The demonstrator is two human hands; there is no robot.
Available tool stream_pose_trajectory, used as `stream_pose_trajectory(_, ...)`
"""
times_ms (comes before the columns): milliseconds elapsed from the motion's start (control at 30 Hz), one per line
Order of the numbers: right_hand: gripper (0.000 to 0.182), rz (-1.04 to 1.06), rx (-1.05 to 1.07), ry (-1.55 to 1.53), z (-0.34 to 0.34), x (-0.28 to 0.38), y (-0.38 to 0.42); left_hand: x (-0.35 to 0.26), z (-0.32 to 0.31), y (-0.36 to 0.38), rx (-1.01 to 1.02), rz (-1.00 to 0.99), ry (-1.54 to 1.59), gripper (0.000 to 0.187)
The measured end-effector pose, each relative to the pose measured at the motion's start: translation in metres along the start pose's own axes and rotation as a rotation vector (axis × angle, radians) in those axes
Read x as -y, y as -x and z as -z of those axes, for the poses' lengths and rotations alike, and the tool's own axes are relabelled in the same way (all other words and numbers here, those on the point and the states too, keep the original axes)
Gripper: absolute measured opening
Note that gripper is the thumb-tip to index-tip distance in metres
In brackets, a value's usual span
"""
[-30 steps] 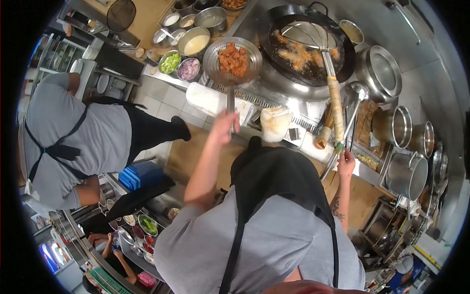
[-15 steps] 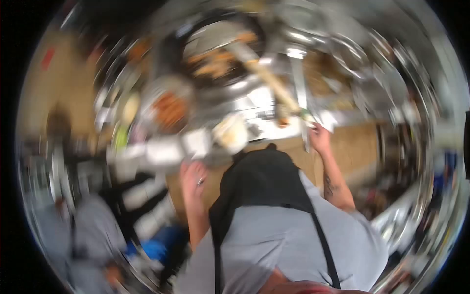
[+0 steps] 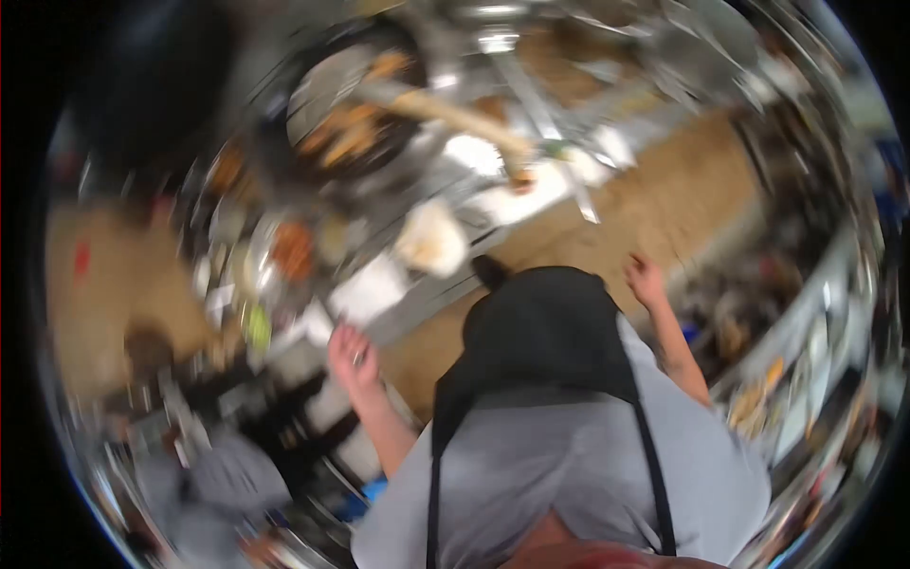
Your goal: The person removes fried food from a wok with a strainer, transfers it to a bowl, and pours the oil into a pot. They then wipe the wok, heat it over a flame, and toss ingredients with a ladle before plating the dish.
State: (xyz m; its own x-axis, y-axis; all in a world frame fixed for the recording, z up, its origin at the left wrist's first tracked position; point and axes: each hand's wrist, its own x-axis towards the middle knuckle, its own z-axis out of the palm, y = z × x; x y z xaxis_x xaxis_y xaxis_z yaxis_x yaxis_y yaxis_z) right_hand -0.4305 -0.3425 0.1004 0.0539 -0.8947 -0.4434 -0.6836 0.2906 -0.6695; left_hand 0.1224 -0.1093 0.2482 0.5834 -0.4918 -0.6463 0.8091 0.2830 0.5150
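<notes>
Blurred by motion, my left hand (image 3: 353,356) is beside the counter's front edge, a ring on one finger. Nothing shows in it, and its fingers look loosely apart. My right hand (image 3: 646,279) hangs over the brown floor, away from the counter, fingers loosely bent and apart with nothing visible in them. Nearest my left hand are white sheets or cloths (image 3: 372,292) on the counter edge and a whitish bundle (image 3: 432,239). A dark wok (image 3: 275,142) holds browned pieces of food (image 3: 351,137) and a broad metal utensil with a long wooden handle (image 3: 464,118).
A bowl of orange-red food (image 3: 292,251) stands left of the whitish bundle. A long metal handle (image 3: 536,104) slants toward the counter edge. Pots (image 3: 706,52) stand at the upper right, shelving with food (image 3: 758,398) at the right. Another person in grey (image 3: 232,474) is at the lower left.
My view has turned, and the stove has shifted up and left. My right hand has moved away from the counter edge and the handles there. My left hand stays near the counter.
</notes>
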Motion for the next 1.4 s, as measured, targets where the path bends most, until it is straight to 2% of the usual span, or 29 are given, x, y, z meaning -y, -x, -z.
stream_pose_trajectory(33, 0.042, -0.099, 0.053, -0.056, 0.011, 0.007, 0.001, 0.004, -0.004, 0.006, 0.117, 0.02, 0.079, 0.025)
stream_pose_trajectory(67, 0.042, -0.044, 0.042, -0.151, 0.007, -0.025, -0.018, 0.006, 0.002, 0.0, 0.217, 0.028, 0.125, 0.026)
stream_pose_trajectory(133, 0.043, -0.062, 0.113, -0.042, 0.027, -0.031, -0.016, 0.014, -0.014, 0.021, 0.1, -0.063, 0.105, 0.028)
stream_pose_trajectory(233, 0.044, -0.186, 0.12, -0.072, 0.053, -0.035, -0.016, 0.023, -0.04, 0.06, 0.038, -0.228, -0.113, 0.03)
stream_pose_trajectory(300, 0.044, -0.255, 0.095, -0.073, 0.067, -0.052, -0.012, 0.03, -0.057, 0.092, 0.025, -0.258, -0.176, 0.035)
stream_pose_trajectory(367, 0.042, -0.172, 0.111, -0.065, 0.076, -0.096, -0.022, 0.042, -0.08, 0.124, 0.045, -0.274, -0.289, 0.041)
stream_pose_trajectory(400, 0.043, -0.161, 0.058, -0.158, 0.069, -0.122, -0.026, 0.049, -0.093, 0.134, 0.081, -0.257, -0.368, 0.044)
stream_pose_trajectory(433, 0.043, -0.242, 0.046, -0.087, 0.083, -0.069, 0.0, 0.057, -0.11, 0.146, 0.121, -0.232, -0.458, 0.048)
stream_pose_trajectory(467, 0.045, 0.031, 0.027, 0.077, 0.069, -0.134, -0.019, 0.069, -0.117, 0.147, 0.147, -0.22, -0.497, 0.051)
stream_pose_trajectory(500, 0.046, -0.095, 0.037, 0.089, 0.078, -0.109, -0.007, 0.09, -0.143, 0.161, 0.191, -0.23, -0.567, 0.054)
stream_pose_trajectory(533, 0.047, -0.082, 0.048, 0.065, 0.087, -0.093, 0.007, 0.1, -0.156, 0.171, 0.31, -0.223, -0.611, 0.054)
stream_pose_trajectory(567, 0.048, -0.068, 0.058, 0.04, 0.097, -0.077, 0.022, 0.115, -0.168, 0.176, 0.435, -0.164, -0.707, 0.055)
stream_pose_trajectory(600, 0.049, -0.008, -0.027, -0.069, 0.089, -0.091, 0.022, 0.13, -0.183, 0.178, 0.544, -0.127, -0.79, 0.055)
stream_pose_trajectory(633, 0.05, 0.044, -0.015, -0.03, 0.108, -0.072, 0.038, 0.15, -0.201, 0.178, 0.686, -0.038, -0.837, 0.056)
stream_pose_trajectory(700, 0.051, -0.059, -0.034, -0.206, 0.136, -0.047, 0.069, 0.187, -0.231, 0.18, 0.947, 0.097, -0.956, 0.058)
stream_pose_trajectory(867, 0.048, -0.054, -0.237, -0.376, 0.182, -0.052, 0.15, 0.331, -0.304, 0.248, 1.261, 0.734, -1.097, 0.057)
stream_pose_trajectory(933, 0.047, -0.058, -0.298, -0.411, 0.192, -0.062, 0.178, 0.389, -0.317, 0.289, 1.271, 0.948, -1.188, 0.053)
stream_pose_trajectory(1133, 0.045, -0.137, -0.462, -0.582, 0.199, -0.087, 0.248, 0.544, -0.318, 0.388, 1.531, 1.39, -1.424, 0.044)
stream_pose_trajectory(1167, 0.052, -0.151, -0.434, -0.564, 0.198, -0.094, 0.251, 0.564, -0.314, 0.407, 1.582, 1.391, -1.474, 0.038)
stream_pose_trajectory(1233, 0.054, -0.155, -0.485, -0.587, 0.194, -0.1, 0.262, 0.603, -0.298, 0.444, 1.701, 1.36, -1.553, 0.031)
stream_pose_trajectory(1400, 0.054, -0.266, -0.592, -0.653, 0.198, -0.102, 0.305, 0.686, -0.25, 0.514, 2.064, 1.13, -1.661, 0.019)
